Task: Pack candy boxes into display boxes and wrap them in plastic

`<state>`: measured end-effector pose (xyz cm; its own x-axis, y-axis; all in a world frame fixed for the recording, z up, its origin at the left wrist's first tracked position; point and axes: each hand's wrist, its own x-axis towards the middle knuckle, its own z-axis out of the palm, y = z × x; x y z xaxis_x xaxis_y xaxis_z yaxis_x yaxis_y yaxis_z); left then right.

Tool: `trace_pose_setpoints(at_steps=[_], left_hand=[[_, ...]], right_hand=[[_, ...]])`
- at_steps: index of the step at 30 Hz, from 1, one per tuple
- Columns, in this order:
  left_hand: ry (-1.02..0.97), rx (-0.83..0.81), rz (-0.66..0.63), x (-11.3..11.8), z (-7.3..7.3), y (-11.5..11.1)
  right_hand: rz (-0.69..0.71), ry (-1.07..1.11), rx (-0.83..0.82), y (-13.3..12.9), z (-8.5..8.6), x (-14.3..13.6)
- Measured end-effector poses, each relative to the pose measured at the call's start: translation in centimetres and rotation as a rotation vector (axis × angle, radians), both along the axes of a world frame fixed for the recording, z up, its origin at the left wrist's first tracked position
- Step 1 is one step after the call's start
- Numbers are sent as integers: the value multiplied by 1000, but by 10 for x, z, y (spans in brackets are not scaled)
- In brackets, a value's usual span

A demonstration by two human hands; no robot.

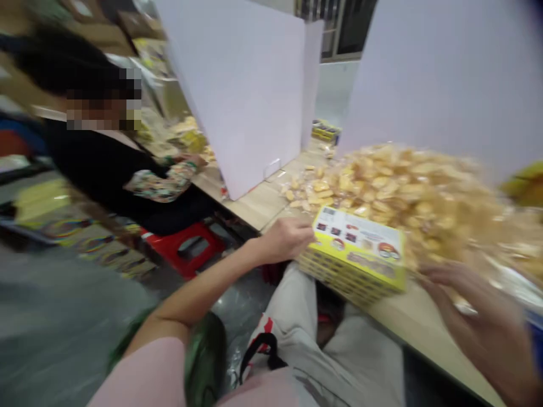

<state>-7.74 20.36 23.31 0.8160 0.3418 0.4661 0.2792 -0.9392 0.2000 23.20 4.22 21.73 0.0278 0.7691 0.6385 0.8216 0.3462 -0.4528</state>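
Observation:
A yellow and white printed box [356,243] lies at the near edge of the table, partly jutting over my lap. Closed fingers of my left hand [291,238] grip its left end at the upper corner. To the right of the box, my right hand [475,311] is low over the tabletop with its fingertips pointing at the box's right end. Motion smears those fingers, so whether they hold anything is unclear. A small shiny wrapped piece [464,306] shows beside that hand. Behind the box spreads a large heap of pale yellow pieces in clear wrappers [407,181].
Tall white panels [250,85] stand on the table [254,212] at left and behind the heap. Another yellow box [326,131] sits between them at the back. A co-worker [110,152] sits at left near a red stool [186,246]. Stacked yellow boxes [97,243] stand lower left.

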Motion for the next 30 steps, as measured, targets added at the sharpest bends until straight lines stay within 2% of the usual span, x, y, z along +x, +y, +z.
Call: trace_pose_setpoints(at_steps=[3,6,9,13,18,22,30], left_hand=[[-28,-89,-47,16,-1,35],[8,-141,-98,30,-11,62],[64,-174,-138,39,-23,77],[78,-229,-183,42,-32,83],[82,-198,-164,44,-35,85],[133,-180,-160,44,-37,88],[87,-158,-171,47,-39,101]], right_hand=[[-2,-27,-135,29,7,15],[-8,38,-268,49,-1,26],[29,64,-326,59,-10,32],[66,35,-294,62,-19,36],[87,-93,-187,64,-27,38],[72,-126,-175,68,-33,37],[6,-84,-283,75,-21,30]])
